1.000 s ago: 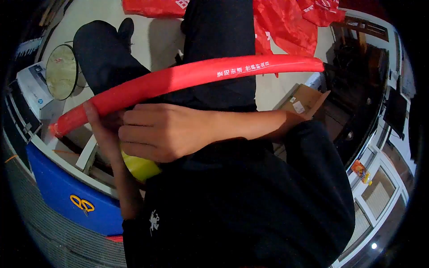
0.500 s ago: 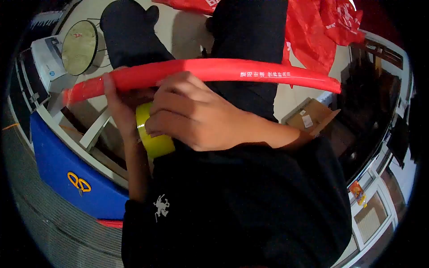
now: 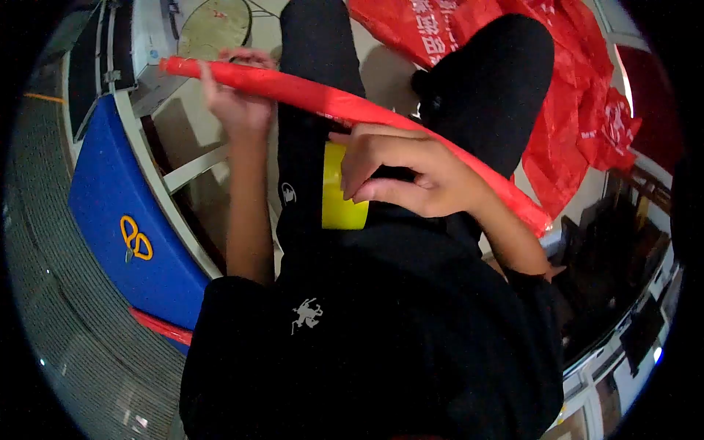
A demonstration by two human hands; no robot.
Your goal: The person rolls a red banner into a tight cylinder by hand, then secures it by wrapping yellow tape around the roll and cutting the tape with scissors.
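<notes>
A long, slim red banner roll [image 3: 315, 95] lies slantwise across my lap, its left end higher in the picture than its right. My left hand [image 3: 246, 106] is closed around it near that left end, thumb on the near side. In my right hand [image 3: 414, 172] is a wide yellow tape roll [image 3: 341, 198], gripped at its right side just below the middle of the banner roll. The fingertips behind the tape are partly hidden. My right forearm passes beside the banner roll's lower right part.
Yellow-handled scissors [image 3: 135, 238] lie on a blue board [image 3: 103, 191] at left, with a red strip [image 3: 158, 325] by its lower edge. Crumpled red sheeting [image 3: 572, 110] with white lettering spreads over the floor at upper right. A round stool [image 3: 214, 28] stands at upper left.
The banner roll has tilted, its left end rising and its right end dropping. My left hand has moved up with it; my right hand and the tape have shifted right in the view.
</notes>
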